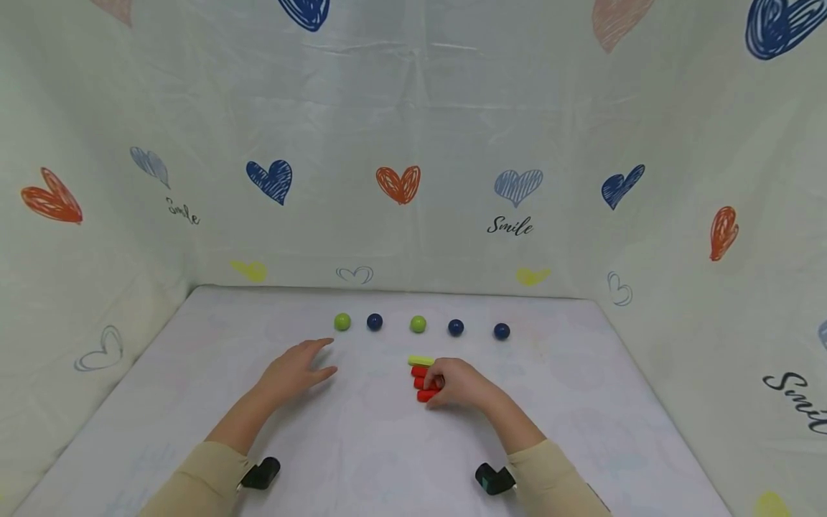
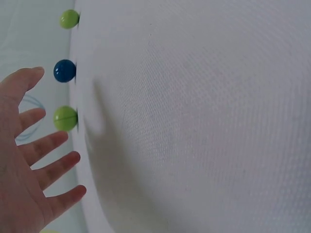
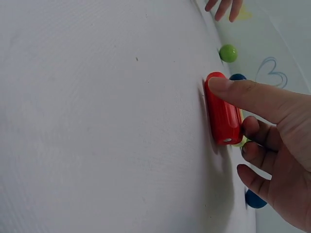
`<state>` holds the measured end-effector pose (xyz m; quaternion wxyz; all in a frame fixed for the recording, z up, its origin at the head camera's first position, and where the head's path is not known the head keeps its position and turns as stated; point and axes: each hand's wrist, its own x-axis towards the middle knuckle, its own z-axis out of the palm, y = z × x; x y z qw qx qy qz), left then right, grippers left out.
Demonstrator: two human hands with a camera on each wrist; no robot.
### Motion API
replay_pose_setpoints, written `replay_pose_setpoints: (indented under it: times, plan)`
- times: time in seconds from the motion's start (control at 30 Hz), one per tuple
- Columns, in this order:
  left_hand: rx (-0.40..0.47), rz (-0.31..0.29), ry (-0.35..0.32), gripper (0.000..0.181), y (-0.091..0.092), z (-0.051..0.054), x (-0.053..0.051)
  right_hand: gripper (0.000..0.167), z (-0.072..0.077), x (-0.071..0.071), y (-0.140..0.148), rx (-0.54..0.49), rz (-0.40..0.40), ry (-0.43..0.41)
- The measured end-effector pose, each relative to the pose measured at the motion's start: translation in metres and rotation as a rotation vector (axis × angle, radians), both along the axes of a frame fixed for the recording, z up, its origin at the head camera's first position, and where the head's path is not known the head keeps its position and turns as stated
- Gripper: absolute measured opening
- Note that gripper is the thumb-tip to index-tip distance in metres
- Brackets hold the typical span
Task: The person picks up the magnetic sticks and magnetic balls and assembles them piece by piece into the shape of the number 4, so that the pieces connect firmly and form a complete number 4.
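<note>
My right hand (image 1: 459, 384) is at a short stack of rods lying side by side on the table, a yellow-green one (image 1: 420, 360) at the far end and three red ones nearer. In the right wrist view, my thumb presses the near red cylinder (image 3: 224, 114) and the other fingers curl on its far side, pinching it; the index finger is mostly hidden. My left hand (image 1: 293, 373) hovers above the table to the left, fingers spread, holding nothing. The left wrist view shows that palm (image 2: 22, 165) with its fingers apart.
A loose row of balls crosses the back of the table: green (image 1: 342, 322), dark blue (image 1: 375, 322), green (image 1: 418, 324), dark blue (image 1: 456, 327) and dark blue (image 1: 502, 331). A heart-printed white curtain (image 1: 452, 108) surrounds the white table (image 1: 362, 459).
</note>
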<state>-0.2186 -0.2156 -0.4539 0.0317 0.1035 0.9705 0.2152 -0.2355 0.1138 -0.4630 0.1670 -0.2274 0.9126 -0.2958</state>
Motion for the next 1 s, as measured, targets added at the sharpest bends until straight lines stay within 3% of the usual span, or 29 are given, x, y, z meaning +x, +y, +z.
replay_pose_setpoints:
  times: [0.47,0.63,1.0]
  plan:
    - [0.077,0.029,-0.017,0.053,-0.002,0.001,-0.002,0.017,-0.004,0.002,-0.002,-0.054,-0.025,0.043]
    - [0.134,0.057,-0.021,0.05,-0.003,0.0,-0.004,0.015,-0.002,0.003,-0.003,-0.14,-0.055,0.0]
    - [0.26,0.096,-0.051,0.049,-0.001,-0.001,-0.008,0.016,0.003,0.005,-0.015,-0.285,-0.072,-0.009]
